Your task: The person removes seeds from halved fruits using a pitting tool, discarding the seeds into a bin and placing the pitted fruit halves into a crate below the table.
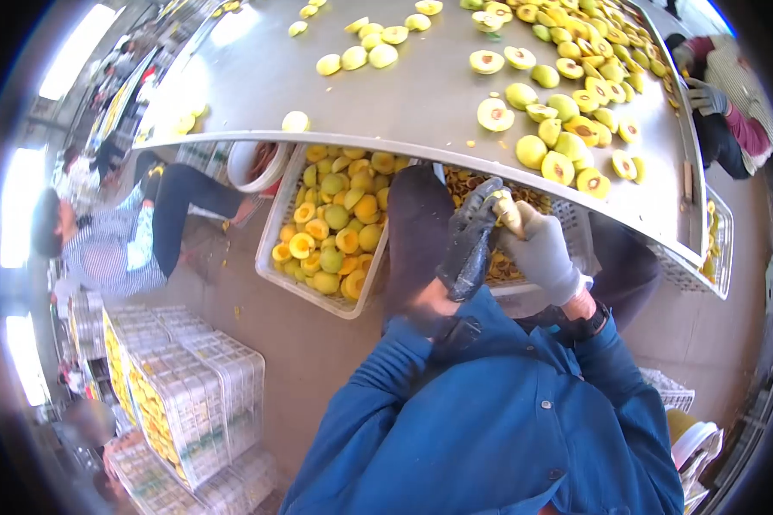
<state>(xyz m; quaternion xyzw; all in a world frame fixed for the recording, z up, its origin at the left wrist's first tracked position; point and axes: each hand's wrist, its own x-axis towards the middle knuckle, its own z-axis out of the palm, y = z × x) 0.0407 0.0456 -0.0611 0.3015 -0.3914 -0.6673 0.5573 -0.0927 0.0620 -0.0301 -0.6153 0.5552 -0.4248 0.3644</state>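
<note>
My left hand (465, 245), in a black glove, is closed with its fingers curled at the table's near edge. A bit of yellow fruit (497, 196) shows at its fingertips, mostly hidden. Against it my right hand (543, 257), in a pale grey glove, is closed around a tan, wooden-looking tool handle (510, 216); the working end is out of sight. Below both hands a crate of pits and scraps (502, 268) sits between my knees. On the metal table (404, 103) in front lie halved yellow-green peaches (558, 167), several with brown pits showing.
A white crate (352, 311) of peach halves stands left of my legs, beside a white bucket (247, 165). Stacked crates (223, 386) fill the lower left. One person (116, 249) sits at left; another (739, 103) works at the table's right edge. Another crate (720, 257) stands at right.
</note>
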